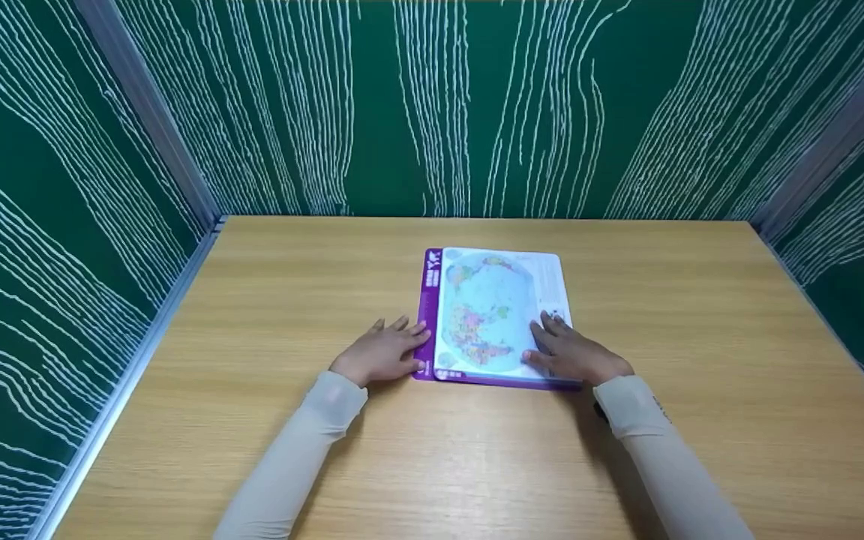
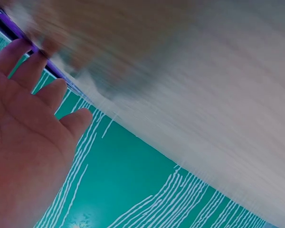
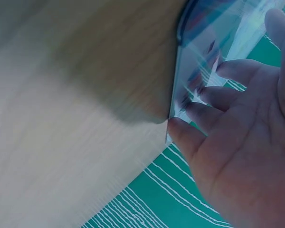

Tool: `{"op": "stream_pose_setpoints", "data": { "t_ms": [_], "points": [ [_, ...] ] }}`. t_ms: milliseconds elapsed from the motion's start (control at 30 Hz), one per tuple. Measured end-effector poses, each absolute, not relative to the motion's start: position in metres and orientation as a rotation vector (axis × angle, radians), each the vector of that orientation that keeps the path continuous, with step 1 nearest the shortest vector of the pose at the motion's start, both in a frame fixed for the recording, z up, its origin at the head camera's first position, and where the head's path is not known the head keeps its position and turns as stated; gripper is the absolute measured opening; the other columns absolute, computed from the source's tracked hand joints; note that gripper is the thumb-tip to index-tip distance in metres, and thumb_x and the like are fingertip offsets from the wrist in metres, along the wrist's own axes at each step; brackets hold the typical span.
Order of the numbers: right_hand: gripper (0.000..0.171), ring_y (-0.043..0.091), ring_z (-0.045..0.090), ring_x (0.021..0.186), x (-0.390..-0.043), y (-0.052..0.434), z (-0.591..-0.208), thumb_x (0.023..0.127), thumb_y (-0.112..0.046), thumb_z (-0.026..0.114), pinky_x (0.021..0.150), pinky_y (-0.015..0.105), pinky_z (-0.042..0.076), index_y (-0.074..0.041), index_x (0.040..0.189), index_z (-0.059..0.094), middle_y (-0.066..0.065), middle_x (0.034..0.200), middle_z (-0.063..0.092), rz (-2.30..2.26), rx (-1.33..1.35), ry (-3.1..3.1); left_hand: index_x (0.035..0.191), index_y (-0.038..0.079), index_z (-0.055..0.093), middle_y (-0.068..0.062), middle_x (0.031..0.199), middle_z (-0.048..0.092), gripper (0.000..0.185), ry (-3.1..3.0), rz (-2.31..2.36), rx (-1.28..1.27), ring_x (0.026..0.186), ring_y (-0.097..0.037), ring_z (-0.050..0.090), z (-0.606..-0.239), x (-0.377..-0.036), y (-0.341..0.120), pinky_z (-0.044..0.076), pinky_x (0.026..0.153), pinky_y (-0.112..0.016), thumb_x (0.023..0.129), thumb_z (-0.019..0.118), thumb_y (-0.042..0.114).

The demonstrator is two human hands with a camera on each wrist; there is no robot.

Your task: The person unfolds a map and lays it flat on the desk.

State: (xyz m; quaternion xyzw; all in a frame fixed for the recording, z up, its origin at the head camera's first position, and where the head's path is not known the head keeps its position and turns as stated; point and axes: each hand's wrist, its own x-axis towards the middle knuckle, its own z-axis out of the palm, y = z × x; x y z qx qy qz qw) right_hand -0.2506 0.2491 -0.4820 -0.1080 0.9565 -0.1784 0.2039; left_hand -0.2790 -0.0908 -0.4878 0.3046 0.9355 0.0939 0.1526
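A thin white sheet (image 1: 488, 300) printed with a coloured world map lies flat on the table, turned sideways. A purple board (image 1: 426, 315) with white lettering shows from under its left and lower edges. My left hand (image 1: 385, 352) lies with spread fingers, the fingertips touching the purple left margin. On the map's lower right part rests my right hand (image 1: 578, 355), its fingers extended over the surface. In the left wrist view, the left hand's fingers (image 2: 28, 69) meet the purple edge (image 2: 57, 69). The right wrist view has the right hand (image 3: 247, 123) against the glossy sheet (image 3: 194, 71).
A wood-grain table (image 1: 289, 277) surrounds the map on every side. Green walls (image 1: 379, 172) with wavy white lines stand behind and on both sides, joined by grey corner posts (image 1: 143, 97).
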Motion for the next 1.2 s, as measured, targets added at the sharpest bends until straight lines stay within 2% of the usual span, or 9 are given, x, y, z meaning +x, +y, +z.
{"op": "stream_pose_setpoints", "data": {
  "t_ms": [233, 500, 800, 1200],
  "points": [
    [0.078, 0.034, -0.004, 0.149, -0.252, 0.251, -0.485, 0.093, -0.063, 0.040, 0.116, 0.061, 0.012, -0.022, 0.155, 0.015, 0.009, 0.163, 0.002, -0.529, -0.298, 2.669, 0.151, 0.020, 0.032, 0.002, 0.160, 0.020, 0.060, 2.685, 0.270, 0.881, 0.150, -0.025, 0.012, -0.489, -0.279, -0.089, 0.008, 0.121, -0.052, 0.097, 0.048, 0.044],
    [0.076, 0.040, 0.003, 0.148, -0.244, 0.254, -0.481, 0.097, -0.057, 0.040, 0.116, 0.059, 0.017, -0.011, 0.154, 0.020, 0.019, 0.161, 0.007, -0.488, -0.432, 2.754, 0.153, 0.022, 0.026, 0.004, 0.162, 0.013, 0.065, 2.664, 0.371, 0.856, 0.150, -0.019, 0.012, -0.488, -0.285, -0.089, 0.005, 0.122, -0.051, 0.097, 0.049, 0.045],
    [0.079, 0.038, 0.006, 0.148, -0.225, 0.250, -0.480, 0.095, -0.061, 0.040, 0.116, 0.057, 0.021, -0.012, 0.154, 0.019, 0.017, 0.162, 0.008, -0.496, -0.425, 2.723, 0.152, 0.024, 0.026, 0.007, 0.161, 0.014, 0.065, 2.644, 0.365, 0.797, 0.150, -0.021, 0.008, -0.488, -0.293, -0.088, 0.002, 0.121, -0.054, 0.096, 0.049, 0.046],
    [0.077, 0.041, 0.012, 0.147, -0.219, 0.247, -0.484, 0.097, -0.056, 0.040, 0.115, 0.058, 0.025, -0.006, 0.152, 0.024, 0.021, 0.160, 0.013, -0.470, -0.495, 2.727, 0.153, 0.026, 0.023, 0.007, 0.161, 0.012, 0.063, 2.637, 0.311, 0.771, 0.150, -0.022, 0.006, -0.488, -0.292, -0.085, 0.001, 0.121, -0.054, 0.098, 0.045, 0.047]
  ]
}}
